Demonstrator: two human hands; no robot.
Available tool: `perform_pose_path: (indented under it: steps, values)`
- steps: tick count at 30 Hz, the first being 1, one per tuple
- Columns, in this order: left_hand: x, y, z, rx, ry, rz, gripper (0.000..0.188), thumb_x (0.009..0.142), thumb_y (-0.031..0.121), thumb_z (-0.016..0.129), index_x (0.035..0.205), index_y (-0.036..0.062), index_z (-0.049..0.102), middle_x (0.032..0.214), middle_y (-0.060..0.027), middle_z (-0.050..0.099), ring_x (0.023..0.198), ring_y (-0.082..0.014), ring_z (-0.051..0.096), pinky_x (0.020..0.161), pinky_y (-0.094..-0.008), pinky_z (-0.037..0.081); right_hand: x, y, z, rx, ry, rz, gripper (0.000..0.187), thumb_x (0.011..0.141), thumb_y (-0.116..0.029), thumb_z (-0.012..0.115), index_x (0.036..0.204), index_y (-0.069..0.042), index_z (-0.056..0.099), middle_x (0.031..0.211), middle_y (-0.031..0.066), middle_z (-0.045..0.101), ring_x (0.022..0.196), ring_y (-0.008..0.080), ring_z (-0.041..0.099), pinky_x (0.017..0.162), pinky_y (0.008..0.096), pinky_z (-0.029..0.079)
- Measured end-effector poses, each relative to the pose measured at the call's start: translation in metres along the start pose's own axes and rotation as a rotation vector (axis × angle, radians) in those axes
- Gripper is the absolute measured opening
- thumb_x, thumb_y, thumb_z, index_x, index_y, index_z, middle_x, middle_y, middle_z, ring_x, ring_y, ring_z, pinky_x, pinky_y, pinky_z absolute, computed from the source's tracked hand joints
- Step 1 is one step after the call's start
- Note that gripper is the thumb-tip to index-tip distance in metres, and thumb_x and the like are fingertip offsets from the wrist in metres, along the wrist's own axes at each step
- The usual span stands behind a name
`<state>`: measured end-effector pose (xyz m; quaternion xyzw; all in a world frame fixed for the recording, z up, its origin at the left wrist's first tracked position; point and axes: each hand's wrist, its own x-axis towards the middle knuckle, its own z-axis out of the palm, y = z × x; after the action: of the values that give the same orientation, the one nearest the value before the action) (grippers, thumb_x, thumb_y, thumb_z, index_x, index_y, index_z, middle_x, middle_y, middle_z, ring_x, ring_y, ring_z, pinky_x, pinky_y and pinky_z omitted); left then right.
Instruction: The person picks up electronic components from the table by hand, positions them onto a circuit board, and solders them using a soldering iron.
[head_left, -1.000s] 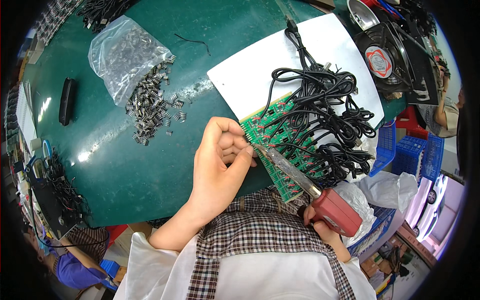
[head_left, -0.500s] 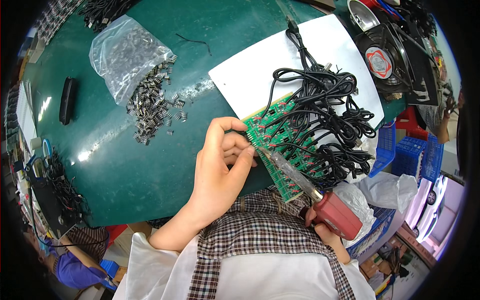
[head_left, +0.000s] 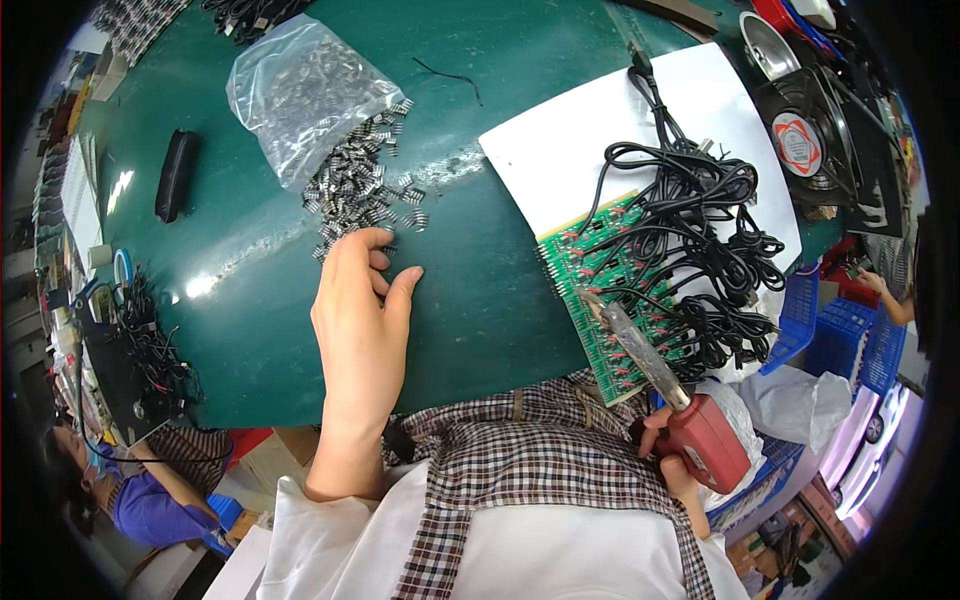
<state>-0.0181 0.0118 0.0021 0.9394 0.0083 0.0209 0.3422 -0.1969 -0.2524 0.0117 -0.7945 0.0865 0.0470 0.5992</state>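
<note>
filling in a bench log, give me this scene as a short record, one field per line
left hand: by the near end of the small metal parts, thumb and index fingertips apart; contact unclear
right hand: gripping the red-handled soldering iron, partly hidden behind it
iron tip: over the green circuit board; contact unclear
cables: black cables, bunched over board and white sheet
bag: clear plastic bag, more parts inside
surface: green table

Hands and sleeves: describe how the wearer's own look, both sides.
The left hand is bare, with no glove, ring or watch showing; the left sleeve is loose, white and short. The right hand is partly hidden, but no glove shows; the right sleeve is white too.
</note>
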Motion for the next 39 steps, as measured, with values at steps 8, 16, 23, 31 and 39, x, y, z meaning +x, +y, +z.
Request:
perform_pose_path:
  steps: [8,16,23,31,39]
  values:
    - [0.009,-0.014,-0.011,-0.063,-0.037,-0.094,0.009,0.074,-0.002,0.062,0.082,-0.0030,0.057,0.071,-0.0058,0.054,0.058,-0.0090,0.049,0.054,-0.0220,0.041,-0.003,0.001,0.008,0.125,0.018,0.081,0.050,0.076,-0.044,0.063,0.093,0.003,0.058,0.061,0.0044,0.057,0.054,0.0134,0.056,0.053,0.0230,0.040]
    - [0.008,-0.006,-0.014,0.021,-0.166,0.049,0.008,0.075,-0.006,0.061,0.080,-0.0034,0.056,0.069,-0.0054,0.055,0.057,-0.0080,0.051,0.054,-0.0214,0.043,-0.004,0.000,0.003,0.176,-0.011,0.185,0.053,0.072,-0.046,0.063,0.097,0.001,0.056,0.064,0.0036,0.055,0.052,0.0110,0.050,0.050,0.0222,0.033]
    - [-0.018,0.017,0.009,-0.898,-0.513,-0.359,0.010,0.080,-0.002,0.059,0.090,-0.0033,0.061,0.075,-0.0057,0.062,0.062,-0.0088,0.058,0.058,-0.0205,0.048,-0.001,0.002,0.004,0.141,0.004,0.092,0.041,0.074,-0.038,0.066,0.090,-0.001,0.060,0.062,0.0028,0.059,0.055,0.0152,0.057,0.060,0.0262,0.042]
    - [-0.029,0.044,0.023,-1.023,-0.467,-0.331,0.014,0.082,-0.005,0.055,0.096,-0.0054,0.058,0.083,-0.0083,0.059,0.072,-0.0120,0.060,0.067,-0.0222,0.050,0.001,-0.002,0.004,0.160,0.009,0.087,0.042,0.075,-0.039,0.065,0.088,0.001,0.060,0.065,0.0029,0.059,0.056,0.0155,0.058,0.059,0.0264,0.043]
    - [-0.029,0.050,0.031,-0.996,-0.392,-0.271,0.032,0.080,-0.010,0.051,0.110,-0.0010,0.045,0.083,-0.0055,0.056,0.075,-0.0096,0.058,0.068,-0.0211,0.049,0.000,0.001,0.004,0.168,0.003,0.085,0.040,0.075,-0.038,0.066,0.086,0.000,0.060,0.060,0.0022,0.057,0.054,0.0153,0.057,0.057,0.0261,0.043]
